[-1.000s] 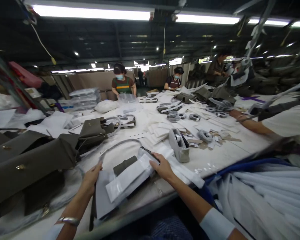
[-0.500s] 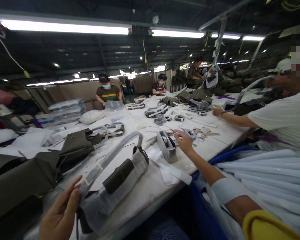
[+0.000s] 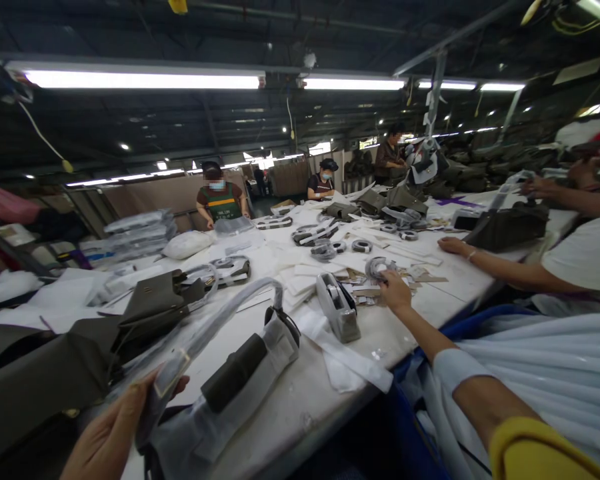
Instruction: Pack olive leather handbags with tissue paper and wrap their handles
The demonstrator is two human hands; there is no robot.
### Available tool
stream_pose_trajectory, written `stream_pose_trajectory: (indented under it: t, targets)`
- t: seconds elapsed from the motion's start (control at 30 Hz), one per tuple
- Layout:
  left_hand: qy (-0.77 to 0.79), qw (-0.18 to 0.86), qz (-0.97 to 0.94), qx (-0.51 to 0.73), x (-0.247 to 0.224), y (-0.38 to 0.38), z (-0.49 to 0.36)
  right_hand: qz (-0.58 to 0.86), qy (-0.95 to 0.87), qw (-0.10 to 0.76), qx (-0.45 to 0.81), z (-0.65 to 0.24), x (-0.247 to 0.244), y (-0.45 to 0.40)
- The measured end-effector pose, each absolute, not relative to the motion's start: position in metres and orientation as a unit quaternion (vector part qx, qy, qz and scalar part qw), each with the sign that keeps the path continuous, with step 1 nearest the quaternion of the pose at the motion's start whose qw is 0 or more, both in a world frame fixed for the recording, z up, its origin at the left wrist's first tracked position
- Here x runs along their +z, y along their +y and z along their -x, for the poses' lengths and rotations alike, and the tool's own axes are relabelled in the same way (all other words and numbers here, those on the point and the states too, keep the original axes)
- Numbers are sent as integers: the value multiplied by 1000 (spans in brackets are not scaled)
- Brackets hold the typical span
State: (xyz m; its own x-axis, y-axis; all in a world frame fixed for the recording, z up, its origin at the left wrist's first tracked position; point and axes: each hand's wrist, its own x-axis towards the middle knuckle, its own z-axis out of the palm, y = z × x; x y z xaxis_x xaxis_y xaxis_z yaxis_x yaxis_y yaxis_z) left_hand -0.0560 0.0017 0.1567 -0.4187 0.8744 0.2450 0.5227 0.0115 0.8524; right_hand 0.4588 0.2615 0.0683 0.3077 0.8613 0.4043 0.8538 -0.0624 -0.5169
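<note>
A dark olive bag (image 3: pixel 235 373), partly covered in white tissue, lies at the table's near edge. Its handle (image 3: pixel 220 319) arches up inside clear plastic wrap. My left hand (image 3: pixel 123 417) grips the near end of that handle by a gold-coloured fitting, thumb on top and fingertips showing beyond. Out to the right, my right hand (image 3: pixel 396 293) is closed on the near edge of a plastic-wrapped coiled strap (image 3: pixel 377 267), above paper scraps. A grey tape dispenser (image 3: pixel 339 308) stands between the bag and my right hand.
More olive bags (image 3: pixel 45 360) crowd the left. White paper strips (image 3: pixel 347 353) lie beside the dispenser. A blue bin (image 3: pixel 415 427) with white wrapped rolls (image 3: pixel 545 373) is at my right. A co-worker's arm (image 3: pixel 510 267) reaches in from the right; other people work across the table.
My left hand has closed on the wrapped handle. My right hand has moved right, past the dispenser, and taken hold of the coiled strap. The view has shifted slightly.
</note>
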Motion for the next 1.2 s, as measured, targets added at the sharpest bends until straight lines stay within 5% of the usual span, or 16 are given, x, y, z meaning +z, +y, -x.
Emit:
stream_pose_trajectory:
  t: [0.23,0.47,1.2]
  targets:
    - [663,240,-592,391,202,9,43,423,-789,439,-76,-351,87,183]
    - [623,301,-573,439,215,13,26,217,-864,453,-24,-222,85,104]
    - [589,449,-513,434,212,19,45,234,-851,459,-101,-130,106,69]
